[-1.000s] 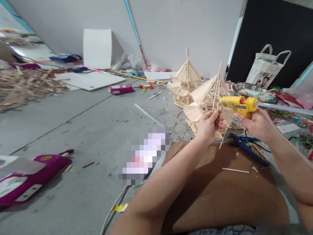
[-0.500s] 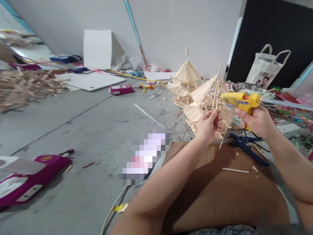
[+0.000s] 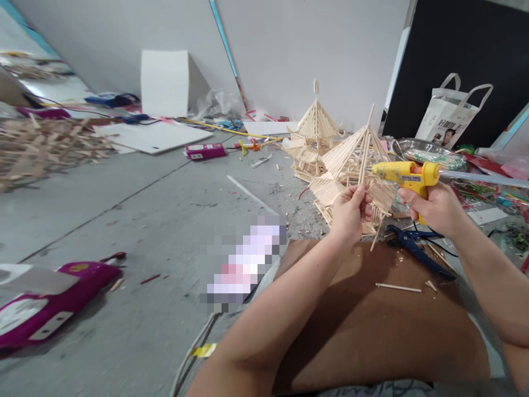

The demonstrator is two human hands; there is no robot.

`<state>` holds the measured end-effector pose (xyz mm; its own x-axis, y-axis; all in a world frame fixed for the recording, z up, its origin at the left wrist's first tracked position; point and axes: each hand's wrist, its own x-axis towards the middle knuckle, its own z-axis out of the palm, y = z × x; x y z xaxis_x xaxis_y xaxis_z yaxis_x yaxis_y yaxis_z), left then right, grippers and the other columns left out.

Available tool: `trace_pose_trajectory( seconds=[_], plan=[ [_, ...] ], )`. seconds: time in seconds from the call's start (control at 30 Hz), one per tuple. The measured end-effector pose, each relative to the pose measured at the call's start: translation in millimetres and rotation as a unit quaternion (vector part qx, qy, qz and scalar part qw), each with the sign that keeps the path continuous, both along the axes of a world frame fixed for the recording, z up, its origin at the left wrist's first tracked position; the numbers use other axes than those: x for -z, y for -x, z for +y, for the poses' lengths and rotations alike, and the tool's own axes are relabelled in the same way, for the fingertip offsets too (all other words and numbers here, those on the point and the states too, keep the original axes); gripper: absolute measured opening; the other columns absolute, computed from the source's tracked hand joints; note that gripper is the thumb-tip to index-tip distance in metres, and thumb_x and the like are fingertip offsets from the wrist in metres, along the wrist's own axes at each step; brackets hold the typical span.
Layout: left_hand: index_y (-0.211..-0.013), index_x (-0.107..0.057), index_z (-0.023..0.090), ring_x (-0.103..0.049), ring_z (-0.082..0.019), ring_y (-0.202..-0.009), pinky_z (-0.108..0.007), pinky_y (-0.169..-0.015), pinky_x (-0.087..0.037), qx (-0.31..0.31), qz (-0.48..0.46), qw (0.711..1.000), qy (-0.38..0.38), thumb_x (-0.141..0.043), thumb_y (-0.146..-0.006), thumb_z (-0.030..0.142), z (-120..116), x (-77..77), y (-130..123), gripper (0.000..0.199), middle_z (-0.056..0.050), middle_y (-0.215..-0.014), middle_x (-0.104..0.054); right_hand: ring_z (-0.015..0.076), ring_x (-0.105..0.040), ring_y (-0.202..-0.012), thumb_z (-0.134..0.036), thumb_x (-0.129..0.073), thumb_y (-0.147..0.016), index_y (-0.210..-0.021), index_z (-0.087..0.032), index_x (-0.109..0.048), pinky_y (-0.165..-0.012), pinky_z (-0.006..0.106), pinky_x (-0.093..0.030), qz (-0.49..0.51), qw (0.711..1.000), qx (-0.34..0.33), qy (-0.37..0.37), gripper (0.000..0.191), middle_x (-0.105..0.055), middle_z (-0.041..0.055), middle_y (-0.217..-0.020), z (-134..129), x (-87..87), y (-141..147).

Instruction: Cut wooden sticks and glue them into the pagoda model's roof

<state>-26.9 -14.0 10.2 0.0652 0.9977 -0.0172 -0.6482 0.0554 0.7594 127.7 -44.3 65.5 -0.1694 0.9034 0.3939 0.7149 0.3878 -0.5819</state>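
My left grip (image 3: pixel 349 214) pinches a wooden stick (image 3: pixel 362 174) at the nearer stick pavilion (image 3: pixel 343 157), just beyond the brown sheet (image 3: pixel 384 331). My right grip (image 3: pixel 443 209) is wrapped around the yellow glue gun (image 3: pixel 403 173), nose toward the pavilion.

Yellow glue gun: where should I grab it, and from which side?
Probably take the glue gun by its handle, coming from the right, as the right hand does. The handle drops below the body, and the nozzle points left, so that grip should stay clear of the tip.

Right hand (image 3: pixel 438 207) around glue gun (image 3: pixel 407 173), left hand (image 3: pixel 349 213) seemingly around stick (image 3: pixel 362 172).
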Motion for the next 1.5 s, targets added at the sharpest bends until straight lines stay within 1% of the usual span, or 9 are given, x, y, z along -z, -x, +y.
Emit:
trace_pose_trajectory(
  seconds=[0.2, 0.4, 0.63, 0.77, 0.9, 1.07, 1.23, 1.4, 1.5],
  plan=[
    [-0.075, -0.051, 0.015, -0.041, -0.002, -0.032, -0.015, -0.032, -0.028, -0.006, -0.007, 1.0, -0.008, -0.063, -0.069, 0.033, 1, 2.3, -1, 0.022, 0.008, -0.05, -0.049, 0.0134, -0.051, -0.043, -0.044, -0.054, -0.077, -0.06, -0.022, -0.053, -0.049, 0.029, -0.043, -0.008, 1.0, 0.001, 0.007, 0.028, -0.051, -0.0031, -0.043, -1, -0.4, 0],
    [-0.075, -0.05, 0.015, -0.04, -0.002, -0.032, -0.015, -0.031, -0.026, -0.01, 0.01, 1.0, -0.013, -0.064, -0.067, 0.037, 1, 1.8, 0, 0.027, 0.008, -0.051, -0.049, 0.0121, -0.05, -0.04, -0.046, -0.053, -0.077, -0.063, -0.022, -0.055, -0.047, 0.028, -0.042, 0.003, 1.0, -0.017, -0.023, 0.028, -0.051, -0.0044, -0.041, 0, 3.0, -1],
    [-0.074, -0.049, 0.015, -0.04, -0.002, -0.031, -0.015, -0.03, -0.024, -0.015, 0.002, 1.0, -0.027, -0.064, -0.068, 0.036, 3, 4.9, -1, 0.026, 0.008, -0.05, -0.05, 0.0126, -0.051, -0.043, -0.045, -0.052, -0.078, -0.055, -0.022, -0.052, -0.051, 0.029, -0.043, -0.003, 1.0, -0.003, -0.022, 0.033, -0.052, -0.0033, -0.041, 5, 5.0, -1],
    [-0.074, -0.049, 0.015, -0.04, -0.002, -0.031, -0.015, -0.03, -0.024, -0.016, 0.002, 0.999, -0.029, -0.064, -0.067, 0.036, 4, 5.8, -1, 0.027, 0.008, -0.05, -0.05, 0.0118, -0.05, -0.04, -0.044, -0.053, -0.078, -0.06, -0.022, -0.054, -0.048, 0.028, -0.042, -0.003, 1.0, -0.012, -0.022, 0.028, -0.052, -0.0045, -0.041, 4, 5.8, -1],
    [-0.073, -0.048, 0.015, -0.039, -0.002, -0.031, -0.015, -0.03, -0.023, -0.017, 0.005, 0.999, -0.026, -0.065, -0.066, 0.037, 3, 5.1, -1, 0.028, 0.008, -0.05, -0.05, 0.0106, -0.048, -0.038, -0.043, -0.051, -0.079, -0.062, -0.021, -0.053, -0.046, 0.026, -0.039, -0.024, 1.0, -0.009, -0.011, 0.028, -0.05, -0.0052, -0.04, 0, 2.8, 0],
    [-0.07, -0.047, 0.016, -0.039, -0.002, -0.031, -0.015, -0.031, -0.024, -0.017, 0.001, 1.0, -0.026, -0.066, -0.065, 0.038, 3, 5.1, -2, 0.03, 0.008, -0.05, -0.049, 0.0096, -0.046, -0.038, -0.044, -0.05, -0.079, -0.062, -0.02, -0.053, -0.047, 0.025, -0.038, -0.065, 0.998, -0.026, 0.006, 0.03, -0.047, -0.0058, -0.04, -5, -2.1, 4],
    [-0.071, -0.047, 0.016, -0.038, -0.001, -0.032, -0.014, -0.03, -0.024, -0.017, 0.009, 1.0, -0.021, -0.065, -0.066, 0.038, 3, 5.0, -2, 0.029, 0.008, -0.05, -0.049, 0.0103, -0.047, -0.039, -0.046, -0.049, -0.079, -0.068, -0.02, -0.054, -0.048, 0.026, -0.038, -0.056, 0.998, -0.008, 0.023, 0.029, -0.049, -0.0055, -0.041, -3, -3.2, 4],
    [-0.073, -0.048, 0.016, -0.039, -0.002, -0.032, -0.014, -0.03, -0.025, -0.015, 0.012, 1.0, -0.025, -0.064, -0.067, 0.037, 4, 5.3, -1, 0.027, 0.008, -0.051, -0.049, 0.0118, -0.05, -0.045, -0.046, -0.05, -0.078, -0.066, -0.019, -0.053, -0.054, 0.028, -0.04, -0.054, 0.998, 0.016, 0.002, 0.029, -0.051, -0.0039, -0.043, 4, -7.8, 4],
    [-0.073, -0.048, 0.016, -0.039, -0.002, -0.031, -0.015, -0.03, -0.025, -0.012, 0.01, 0.999, -0.029, -0.064, -0.067, 0.036, 4, 5.9, -1, 0.027, 0.008, -0.05, -0.049, 0.0118, -0.051, -0.045, -0.047, -0.049, -0.079, -0.069, -0.019, -0.054, -0.054, 0.028, -0.041, -0.035, 0.999, 0.018, -0.011, 0.031, -0.051, -0.0036, -0.044, 11, -10.6, 5]
  ],
)
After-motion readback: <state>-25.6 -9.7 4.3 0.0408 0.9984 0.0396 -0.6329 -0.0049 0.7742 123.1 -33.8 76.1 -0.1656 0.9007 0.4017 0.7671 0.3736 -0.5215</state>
